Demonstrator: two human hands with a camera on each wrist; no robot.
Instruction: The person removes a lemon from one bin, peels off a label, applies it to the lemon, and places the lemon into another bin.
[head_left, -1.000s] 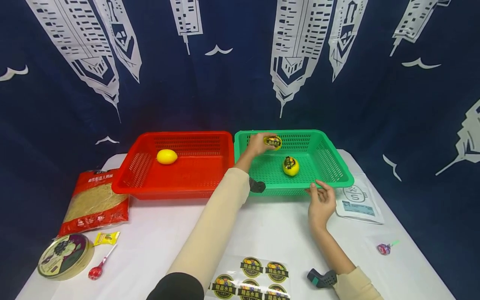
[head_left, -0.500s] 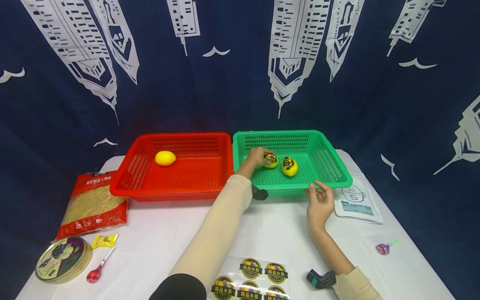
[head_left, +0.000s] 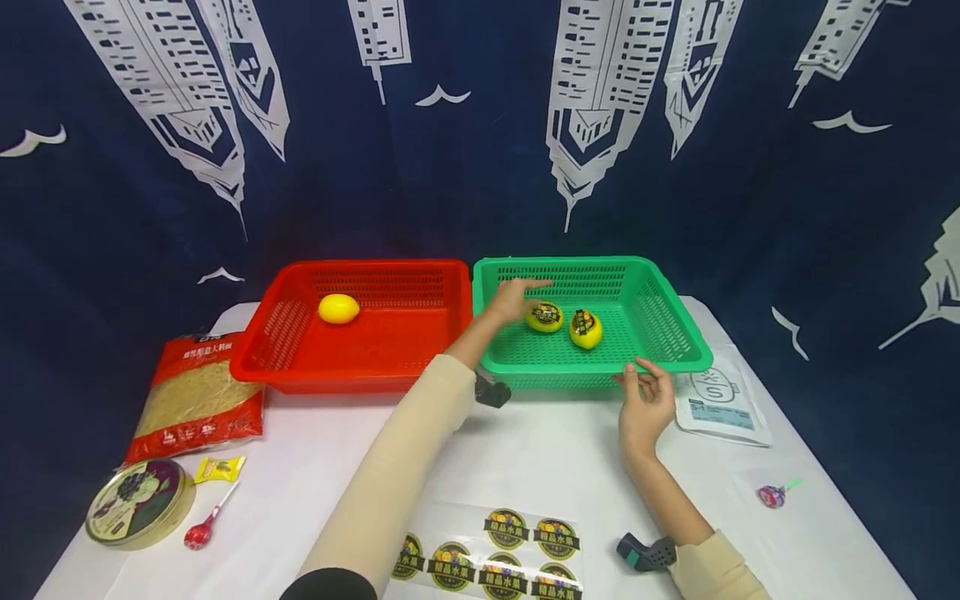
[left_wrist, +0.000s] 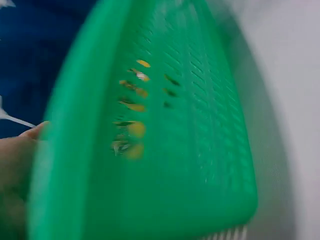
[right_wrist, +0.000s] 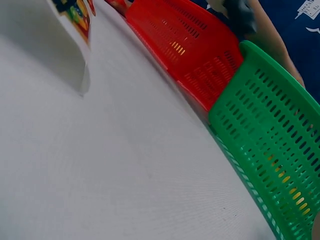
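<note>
2 stickered yellow fruits (head_left: 586, 332), probably lemons

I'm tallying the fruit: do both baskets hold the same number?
No, the red basket shows one yellow fruit, while the green basket shows two stickered ones.

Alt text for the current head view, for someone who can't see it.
A person's left hand hovers over a green basket holding two yellow fruits with dark stickers; the right hand is at its near rim. A red basket alongside holds one yellow fruit; a sticker sheet lies in front on a white table.
</note>
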